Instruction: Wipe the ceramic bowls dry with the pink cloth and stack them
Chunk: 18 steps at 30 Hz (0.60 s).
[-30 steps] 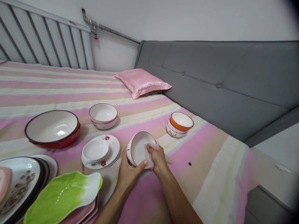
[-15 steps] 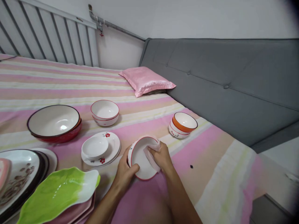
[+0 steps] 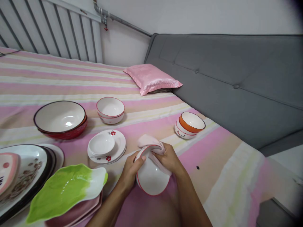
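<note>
Between my hands is a white bowl [image 3: 153,179] with a red rim, tilted so that its inside faces me. My left hand [image 3: 133,168] grips its left side, thumb over the rim. My right hand [image 3: 169,157] is closed on a pale pink cloth [image 3: 149,142], which is folded over the bowl's far rim and hangs down inside its right side. Left of my hands, a small white bowl [image 3: 101,145] sits on white plates [image 3: 120,142] with red flowers. Nearer to me, a green leaf-shaped dish [image 3: 63,189] lies on pink plates [image 3: 78,212].
Large red bowls [image 3: 60,118] and red-rimmed white bowls [image 3: 110,108] stand farther back. To the right is a stack topped by an orange bowl [image 3: 192,122]. Oval plates [image 3: 35,154] lie at left. A pink pillow [image 3: 152,77] rests by the grey headboard [image 3: 224,72].
The bowl has tipped and turned, its opening now facing more toward me. The cloth in my right hand has shifted from the bowl's inner right side up over its far rim.
</note>
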Each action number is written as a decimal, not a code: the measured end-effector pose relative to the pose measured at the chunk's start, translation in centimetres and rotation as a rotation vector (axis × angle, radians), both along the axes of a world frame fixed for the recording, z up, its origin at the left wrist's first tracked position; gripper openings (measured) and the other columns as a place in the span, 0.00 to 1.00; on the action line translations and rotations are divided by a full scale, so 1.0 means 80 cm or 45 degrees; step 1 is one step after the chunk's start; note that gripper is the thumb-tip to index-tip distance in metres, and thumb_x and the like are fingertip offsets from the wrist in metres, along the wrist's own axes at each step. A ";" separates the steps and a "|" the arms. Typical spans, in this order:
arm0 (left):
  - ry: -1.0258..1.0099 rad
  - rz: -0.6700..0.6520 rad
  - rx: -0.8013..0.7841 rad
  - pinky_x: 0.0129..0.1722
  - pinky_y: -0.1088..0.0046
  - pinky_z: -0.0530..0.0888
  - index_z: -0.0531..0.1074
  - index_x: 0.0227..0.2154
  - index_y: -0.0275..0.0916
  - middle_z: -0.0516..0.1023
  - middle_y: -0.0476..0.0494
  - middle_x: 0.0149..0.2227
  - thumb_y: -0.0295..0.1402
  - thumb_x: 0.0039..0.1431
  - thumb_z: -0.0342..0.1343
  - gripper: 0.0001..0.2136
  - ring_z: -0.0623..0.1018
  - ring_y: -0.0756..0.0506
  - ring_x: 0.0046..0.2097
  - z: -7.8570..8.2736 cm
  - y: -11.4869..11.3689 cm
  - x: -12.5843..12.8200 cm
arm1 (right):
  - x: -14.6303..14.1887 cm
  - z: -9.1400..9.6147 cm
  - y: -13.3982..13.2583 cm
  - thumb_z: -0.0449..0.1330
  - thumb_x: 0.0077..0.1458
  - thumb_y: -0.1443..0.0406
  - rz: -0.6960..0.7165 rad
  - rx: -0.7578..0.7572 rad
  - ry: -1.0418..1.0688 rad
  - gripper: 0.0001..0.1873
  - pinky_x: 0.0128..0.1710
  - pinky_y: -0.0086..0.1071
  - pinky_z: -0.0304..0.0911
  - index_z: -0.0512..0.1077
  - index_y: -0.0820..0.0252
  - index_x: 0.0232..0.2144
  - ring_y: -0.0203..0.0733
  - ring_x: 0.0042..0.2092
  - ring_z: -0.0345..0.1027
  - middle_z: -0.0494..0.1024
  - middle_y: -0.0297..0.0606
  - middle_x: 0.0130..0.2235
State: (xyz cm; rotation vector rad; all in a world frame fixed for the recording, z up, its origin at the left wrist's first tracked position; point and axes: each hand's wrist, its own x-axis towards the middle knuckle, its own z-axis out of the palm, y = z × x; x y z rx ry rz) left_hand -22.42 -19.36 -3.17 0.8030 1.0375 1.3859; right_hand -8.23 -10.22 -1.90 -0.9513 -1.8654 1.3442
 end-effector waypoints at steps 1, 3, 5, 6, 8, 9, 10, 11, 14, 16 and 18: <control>-0.018 0.004 -0.001 0.30 0.73 0.68 0.74 0.48 0.32 0.80 0.38 0.37 0.47 0.53 0.56 0.25 0.75 0.42 0.35 0.000 0.000 0.001 | 0.000 -0.002 0.001 0.59 0.48 0.66 -0.007 0.001 0.000 0.10 0.38 0.32 0.65 0.76 0.62 0.34 0.45 0.38 0.72 0.79 0.36 0.35; -0.044 0.030 -0.007 0.31 0.72 0.69 0.73 0.49 0.32 0.79 0.37 0.40 0.46 0.53 0.56 0.26 0.76 0.41 0.37 -0.003 0.001 0.002 | -0.001 -0.006 0.003 0.60 0.49 0.65 -0.041 -0.002 0.006 0.10 0.39 0.33 0.65 0.77 0.62 0.34 0.45 0.38 0.72 0.80 0.37 0.35; -0.056 0.076 -0.010 0.34 0.71 0.70 0.73 0.49 0.32 0.79 0.37 0.41 0.45 0.51 0.58 0.26 0.77 0.39 0.40 -0.007 0.001 0.003 | -0.002 -0.009 0.005 0.61 0.48 0.63 -0.083 -0.008 0.029 0.10 0.41 0.35 0.66 0.77 0.61 0.34 0.46 0.39 0.73 0.80 0.38 0.36; -0.064 0.105 -0.009 0.35 0.71 0.70 0.73 0.48 0.32 0.79 0.37 0.41 0.45 0.50 0.58 0.26 0.77 0.38 0.41 -0.010 0.001 0.003 | -0.002 -0.010 0.006 0.63 0.48 0.62 -0.106 -0.007 0.042 0.11 0.42 0.36 0.66 0.77 0.61 0.34 0.46 0.40 0.73 0.80 0.39 0.37; -0.102 0.167 -0.014 0.36 0.70 0.71 0.74 0.48 0.33 0.80 0.38 0.41 0.44 0.49 0.58 0.25 0.78 0.39 0.41 -0.016 0.000 0.005 | -0.004 -0.010 0.006 0.65 0.47 0.61 -0.168 -0.012 0.074 0.13 0.44 0.36 0.66 0.77 0.61 0.36 0.47 0.42 0.73 0.80 0.40 0.38; -0.132 0.207 -0.028 0.37 0.70 0.71 0.74 0.47 0.33 0.80 0.39 0.40 0.44 0.49 0.58 0.25 0.78 0.39 0.40 -0.018 0.000 0.007 | -0.005 -0.009 0.005 0.66 0.46 0.60 -0.203 -0.036 0.095 0.14 0.44 0.37 0.66 0.77 0.62 0.36 0.48 0.43 0.73 0.80 0.41 0.39; -0.167 0.253 -0.053 0.37 0.69 0.72 0.74 0.47 0.33 0.81 0.40 0.39 0.43 0.50 0.57 0.24 0.78 0.39 0.39 -0.020 0.000 0.009 | -0.006 -0.008 0.004 0.66 0.46 0.59 -0.237 -0.082 0.122 0.16 0.44 0.37 0.66 0.77 0.62 0.37 0.48 0.43 0.73 0.80 0.42 0.40; -0.205 0.314 -0.087 0.38 0.69 0.72 0.74 0.47 0.33 0.81 0.40 0.39 0.43 0.51 0.57 0.24 0.79 0.39 0.39 -0.021 0.001 0.010 | -0.007 -0.007 0.003 0.67 0.46 0.57 -0.264 -0.152 0.155 0.18 0.43 0.37 0.67 0.76 0.62 0.38 0.48 0.43 0.73 0.80 0.42 0.40; -0.321 0.519 -0.202 0.42 0.66 0.73 0.74 0.46 0.32 0.81 0.39 0.39 0.43 0.52 0.56 0.23 0.79 0.39 0.40 -0.018 0.005 0.015 | -0.010 -0.005 -0.001 0.67 0.46 0.54 -0.292 -0.387 0.273 0.25 0.40 0.36 0.68 0.73 0.61 0.44 0.48 0.42 0.73 0.80 0.42 0.42; -0.402 0.601 -0.260 0.46 0.65 0.73 0.72 0.47 0.32 0.80 0.38 0.42 0.42 0.53 0.56 0.22 0.78 0.39 0.44 -0.013 0.007 0.016 | -0.014 -0.005 -0.003 0.66 0.47 0.53 -0.268 -0.465 0.365 0.28 0.43 0.35 0.68 0.70 0.58 0.49 0.48 0.46 0.72 0.78 0.42 0.45; -0.477 0.624 -0.276 0.49 0.64 0.73 0.70 0.51 0.34 0.79 0.38 0.47 0.39 0.54 0.56 0.22 0.76 0.39 0.49 -0.007 0.009 0.015 | -0.019 -0.005 -0.005 0.64 0.50 0.51 -0.233 -0.476 0.438 0.30 0.47 0.35 0.66 0.67 0.55 0.53 0.48 0.51 0.70 0.76 0.42 0.50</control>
